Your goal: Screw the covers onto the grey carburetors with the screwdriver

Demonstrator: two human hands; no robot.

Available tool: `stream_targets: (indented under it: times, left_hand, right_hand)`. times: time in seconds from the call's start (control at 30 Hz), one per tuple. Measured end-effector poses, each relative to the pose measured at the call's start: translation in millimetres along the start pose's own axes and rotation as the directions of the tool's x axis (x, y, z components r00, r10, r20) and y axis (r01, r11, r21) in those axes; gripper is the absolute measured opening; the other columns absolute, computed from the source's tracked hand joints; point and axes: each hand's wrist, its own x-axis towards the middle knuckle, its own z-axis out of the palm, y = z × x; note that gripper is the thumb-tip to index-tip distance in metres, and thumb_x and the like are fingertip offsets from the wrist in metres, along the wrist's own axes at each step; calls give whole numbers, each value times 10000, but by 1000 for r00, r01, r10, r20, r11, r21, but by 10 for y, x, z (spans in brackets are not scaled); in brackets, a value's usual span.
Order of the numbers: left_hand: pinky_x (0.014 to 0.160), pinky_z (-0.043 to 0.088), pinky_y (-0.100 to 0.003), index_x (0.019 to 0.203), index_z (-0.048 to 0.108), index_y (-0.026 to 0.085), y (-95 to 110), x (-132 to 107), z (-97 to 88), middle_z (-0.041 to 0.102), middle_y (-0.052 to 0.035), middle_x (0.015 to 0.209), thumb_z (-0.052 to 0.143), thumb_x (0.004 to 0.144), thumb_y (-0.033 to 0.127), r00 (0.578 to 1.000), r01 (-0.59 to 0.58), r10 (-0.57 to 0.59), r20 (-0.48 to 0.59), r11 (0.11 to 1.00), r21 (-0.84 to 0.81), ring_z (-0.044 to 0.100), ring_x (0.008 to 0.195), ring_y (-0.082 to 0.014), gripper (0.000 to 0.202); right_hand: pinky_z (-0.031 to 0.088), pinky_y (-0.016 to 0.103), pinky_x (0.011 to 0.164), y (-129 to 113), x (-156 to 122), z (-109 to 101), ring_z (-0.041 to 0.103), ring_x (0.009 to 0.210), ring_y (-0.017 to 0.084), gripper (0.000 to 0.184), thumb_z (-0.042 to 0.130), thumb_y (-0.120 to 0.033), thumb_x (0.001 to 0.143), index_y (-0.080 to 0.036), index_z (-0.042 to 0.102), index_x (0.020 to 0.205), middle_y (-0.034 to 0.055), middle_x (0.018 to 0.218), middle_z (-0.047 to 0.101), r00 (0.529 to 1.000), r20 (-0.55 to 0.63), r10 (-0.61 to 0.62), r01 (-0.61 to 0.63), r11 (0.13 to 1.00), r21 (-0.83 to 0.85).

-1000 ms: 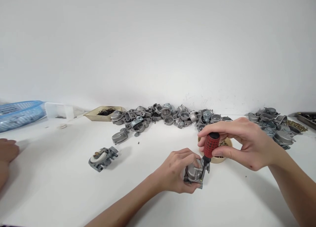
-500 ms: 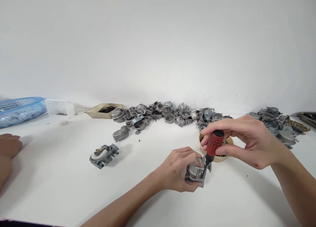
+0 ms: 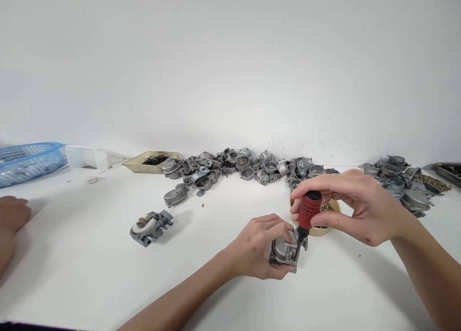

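Observation:
My left hand (image 3: 261, 247) is closed around a grey metal carburetor (image 3: 283, 251), steadying it on the white table. Between the thumb and fingers of my right hand (image 3: 355, 208) is a screwdriver (image 3: 310, 210) with a red and black handle. Its shaft points down, and the tip meets the carburetor's near right corner, where a small brassy screw partly shows. Behind the screwdriver stands a round tan bowl (image 3: 320, 231) of small brass screws, partly covered by my right hand. Another carburetor body (image 3: 150, 227) with a white ring-shaped float lies to the left.
A long pile of metal float bowls (image 3: 245, 166) lines the wall, with more parts (image 3: 414, 199) at right beside loose brass pieces (image 3: 434, 182). A tan tray (image 3: 135, 165) holds black rings. Far left are a blue basket (image 3: 32, 165) and another person's hand (image 3: 14, 213).
The screwdriver handle and my right hand have shifted slightly left, with the tip still at the same corner. My left hand keeps its hold on the carburetor.

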Motion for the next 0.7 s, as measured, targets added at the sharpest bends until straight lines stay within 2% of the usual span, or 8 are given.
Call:
stream_targets:
  times: [0.13,0.2,0.3,0.4,0.5,0.6,0.7]
  left_hand:
    - [692,551,-319,1045,533,233,-21,-7,17,749,-38,964,738,861,365,999,-31,31,-19,1000,4,706,800,-221,306]
    - [705,568,-329,1094,548,230,-34,-15,21,752,-46,955,732,876,386,999,-46,46,-25,999,7,717,806,-232,325]
    - [747,596,-349,1161,565,233,-45,-22,18,758,-65,995,731,894,426,999,-37,37,-4,999,-5,732,851,-252,369]
    - [759,604,-353,1228,559,235,-49,-22,9,754,-82,1032,736,901,441,1000,-29,29,6,1000,8,738,891,-268,425]
    - [783,605,-362,1311,519,235,-50,-15,1,747,-78,1012,727,928,461,998,-63,63,6,998,18,735,878,-261,491]
    - [777,598,-366,1299,525,232,-44,-5,-1,746,-73,1002,707,952,473,998,-66,66,15,998,6,726,875,-257,460]
    - [724,579,-340,1190,569,226,-34,5,0,738,-74,1007,704,951,466,999,-28,28,38,1000,6,712,857,-248,364]
  right_hand:
    - [619,264,732,17,9,28,765,893,173,376,614,-73,1003,-166,635,1367,77,1021,804,1000,4,-20,20,999,43]
    - [615,253,728,27,23,48,756,875,160,374,602,-83,1020,-190,639,1377,54,984,797,999,10,-31,30,998,57]
    - [579,254,677,32,44,73,697,751,141,255,688,-229,1033,-227,692,1287,21,900,767,998,-3,-58,58,997,42]
    - [591,303,756,5,48,85,697,811,169,319,699,-338,1039,-225,671,1336,18,854,753,995,-20,-102,103,994,24]
    - [622,344,818,-28,35,90,731,914,188,382,573,-213,1078,-202,596,1460,74,1011,777,995,-22,-97,99,992,81]
    - [614,287,734,-25,28,98,712,816,150,385,617,-136,1047,-228,637,1421,56,1002,763,992,-53,-113,117,990,75]
    - [584,245,667,-22,28,99,674,785,137,319,711,-215,1022,-240,693,1339,38,950,711,990,-61,-127,127,992,-4]
